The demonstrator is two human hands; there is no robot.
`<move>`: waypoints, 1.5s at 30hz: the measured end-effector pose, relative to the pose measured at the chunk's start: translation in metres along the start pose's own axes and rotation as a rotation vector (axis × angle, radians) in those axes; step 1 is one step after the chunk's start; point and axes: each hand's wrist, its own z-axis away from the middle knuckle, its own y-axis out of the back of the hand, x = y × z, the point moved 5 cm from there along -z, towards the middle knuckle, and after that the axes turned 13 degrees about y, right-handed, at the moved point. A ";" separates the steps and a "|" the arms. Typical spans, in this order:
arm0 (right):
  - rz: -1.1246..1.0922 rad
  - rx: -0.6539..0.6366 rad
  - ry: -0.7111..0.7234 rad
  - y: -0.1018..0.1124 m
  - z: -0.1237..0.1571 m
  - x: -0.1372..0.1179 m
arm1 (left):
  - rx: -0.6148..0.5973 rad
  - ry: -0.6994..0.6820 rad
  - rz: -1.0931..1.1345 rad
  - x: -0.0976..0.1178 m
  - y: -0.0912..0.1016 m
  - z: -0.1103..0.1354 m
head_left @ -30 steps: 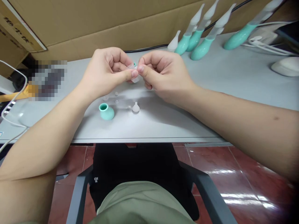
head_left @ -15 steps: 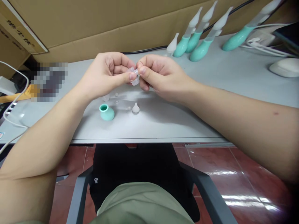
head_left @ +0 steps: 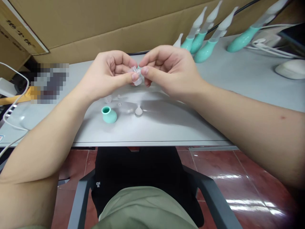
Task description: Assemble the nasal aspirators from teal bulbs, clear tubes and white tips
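Over the desk, my left hand (head_left: 111,74) pinches a small clear plastic part (head_left: 137,81) between thumb and fingers. My right hand (head_left: 170,70) meets it from the right, with thumb and index fingertips at the part's edge and the other fingers curled behind. A tiny teal spot shows between the fingertips; I cannot make out what it is. Below the hands stand a small teal rubber bulb (head_left: 109,115) with its mouth up and a white soft tip (head_left: 138,111). Two tiny white rings (head_left: 119,104) and a clear cap-like piece (head_left: 108,99) lie near the bulb.
Several teal squeeze bulbs with clear tubes and white nozzles (head_left: 205,51) stand at the back right. Farther right are a white mouse (head_left: 290,68) and white cables (head_left: 271,51). Cardboard (head_left: 107,28) walls the back; a yellow-handled object (head_left: 19,98) lies left.
My right hand has risen slightly and turned, its index finger lifting and the fingers spreading a little from the clear part. My left hand stays nearly in place with it.
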 end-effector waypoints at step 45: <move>0.005 0.072 -0.098 0.008 0.003 0.001 | 0.043 -0.021 -0.058 0.007 -0.001 0.007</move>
